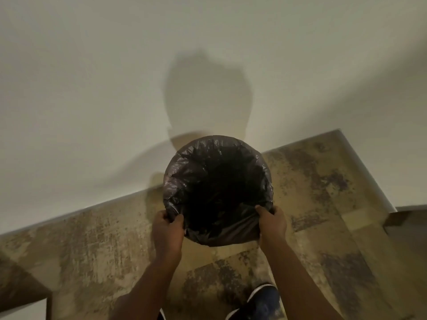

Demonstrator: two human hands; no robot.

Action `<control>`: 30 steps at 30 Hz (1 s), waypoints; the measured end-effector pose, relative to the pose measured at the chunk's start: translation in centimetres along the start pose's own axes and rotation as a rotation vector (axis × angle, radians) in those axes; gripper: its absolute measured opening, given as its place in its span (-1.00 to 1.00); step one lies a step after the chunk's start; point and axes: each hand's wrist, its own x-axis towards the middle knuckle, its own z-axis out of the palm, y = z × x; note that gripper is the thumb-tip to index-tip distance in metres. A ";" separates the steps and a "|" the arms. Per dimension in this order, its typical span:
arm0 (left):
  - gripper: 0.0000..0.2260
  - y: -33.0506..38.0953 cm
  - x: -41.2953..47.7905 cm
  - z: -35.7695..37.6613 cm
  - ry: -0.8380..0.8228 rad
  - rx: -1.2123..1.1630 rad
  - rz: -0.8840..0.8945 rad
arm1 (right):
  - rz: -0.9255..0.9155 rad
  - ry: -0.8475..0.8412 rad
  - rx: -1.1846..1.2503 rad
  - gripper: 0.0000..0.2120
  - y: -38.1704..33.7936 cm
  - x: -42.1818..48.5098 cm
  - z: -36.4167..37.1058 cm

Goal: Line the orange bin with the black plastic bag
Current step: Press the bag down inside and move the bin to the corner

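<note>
The black plastic bag (217, 181) is spread over the round mouth of the bin and folded down over its rim all the way around, so none of the bin's orange shows. The bag's inside hangs dark and deep. My left hand (167, 229) grips the folded bag edge at the near left of the rim, thumb inside. At the near right of the rim, my right hand (272, 224) pinches the bag edge the same way. The bin stands on the floor close to the wall.
A pale wall (115, 88) rises right behind the bin and turns a corner at the right (369, 172). The mottled brown tile floor (104, 250) stretches around. My blue shoe (261, 303) is at the bottom. A dark furniture edge (20, 294) sits bottom left.
</note>
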 end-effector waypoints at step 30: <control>-0.89 11.2 -12.9 37.8 -0.182 0.108 0.060 | -0.161 0.052 -0.270 -0.96 -18.1 22.9 -30.8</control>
